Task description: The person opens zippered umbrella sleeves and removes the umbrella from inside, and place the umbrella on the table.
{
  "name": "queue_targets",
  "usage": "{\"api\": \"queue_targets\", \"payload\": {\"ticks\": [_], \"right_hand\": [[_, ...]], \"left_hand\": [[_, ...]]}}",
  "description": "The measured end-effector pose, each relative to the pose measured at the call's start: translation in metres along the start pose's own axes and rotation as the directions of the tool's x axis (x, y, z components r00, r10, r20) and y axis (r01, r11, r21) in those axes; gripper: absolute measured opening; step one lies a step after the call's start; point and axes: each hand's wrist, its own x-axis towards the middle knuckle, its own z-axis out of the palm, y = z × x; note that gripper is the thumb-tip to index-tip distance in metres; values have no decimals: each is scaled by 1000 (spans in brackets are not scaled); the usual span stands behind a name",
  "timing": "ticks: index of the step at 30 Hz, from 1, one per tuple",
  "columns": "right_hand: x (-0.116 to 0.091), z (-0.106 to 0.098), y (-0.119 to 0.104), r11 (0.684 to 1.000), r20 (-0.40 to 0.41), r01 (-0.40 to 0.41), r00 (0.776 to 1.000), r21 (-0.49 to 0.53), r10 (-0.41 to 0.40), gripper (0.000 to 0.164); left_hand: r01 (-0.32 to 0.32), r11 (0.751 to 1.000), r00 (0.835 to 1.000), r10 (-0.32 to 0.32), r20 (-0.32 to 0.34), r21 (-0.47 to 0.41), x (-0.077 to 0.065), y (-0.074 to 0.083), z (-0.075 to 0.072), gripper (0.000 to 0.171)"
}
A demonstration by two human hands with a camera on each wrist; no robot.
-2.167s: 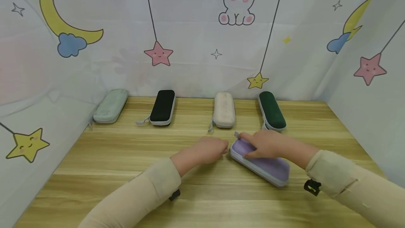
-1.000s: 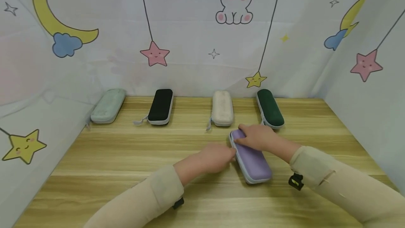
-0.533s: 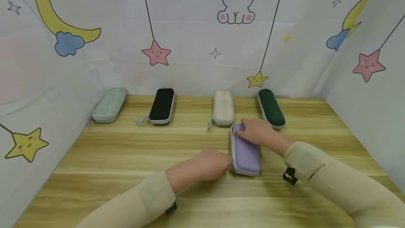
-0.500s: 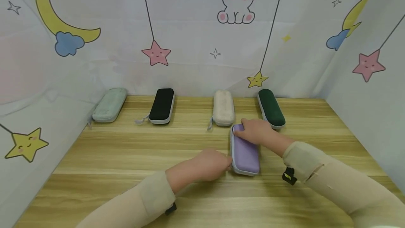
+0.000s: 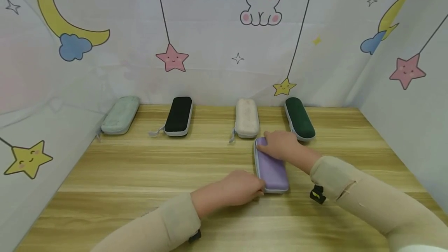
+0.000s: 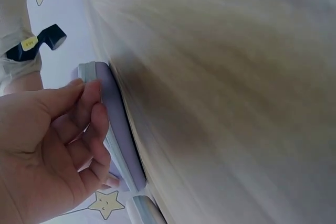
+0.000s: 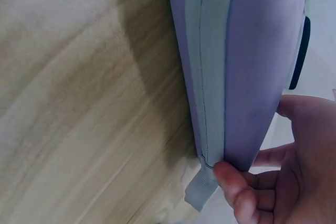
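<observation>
A purple zippered case [image 5: 273, 170] lies on the wooden table with its long side pointing away from me. My right hand [image 5: 281, 145] grips its far end, thumb on the top. In the right wrist view a grey fabric tab [image 7: 200, 188] sticks out beside those fingers, at the end of the pale zipper band [image 7: 212, 72]. At the near left corner is my left hand [image 5: 238, 189], its thumb and forefinger pinched together at the zipper. The left wrist view shows these fingertips [image 6: 90, 90] against the band; the zipper pull between them is hidden.
Along the table's back lie a mint case [image 5: 120, 115], a black case [image 5: 178, 116], a cream case [image 5: 247, 118] and a dark green case [image 5: 300, 118]. The green and cream ones are close beyond my right hand. Printed white cloth [image 5: 210, 30] encloses the back and sides.
My left hand has travelled along the zipper from the far left corner to the near one. The purple case has turned from slanted to nearly straight, and my right hand has shifted slightly away.
</observation>
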Motion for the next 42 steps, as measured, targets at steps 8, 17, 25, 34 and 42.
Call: {"api": "queue_targets", "payload": {"ticks": [8,17,25,34,42], "right_hand": [[-30,-1,0,984,-149,159,974,-82,-170,40],[-71,9,5,680,-414,648,546,-343,-728,20],[-93,30,-3,512,-326,760,404,-400,-855,27],[-94,45,-19,489,-341,666,352,-563,-872,9],[-92,47,-26,463,-324,629,331,-625,-886,13]], "left_hand": [[0,985,1000,3,15,-170,-1,-20,1,12],[134,960,989,-145,-28,-245,10,-52,-8,19],[265,944,943,-296,-152,-197,33,-64,-4,32],[286,944,930,-315,-191,-164,63,-58,-4,52],[255,966,946,-257,-195,-36,87,-50,2,59]]}}
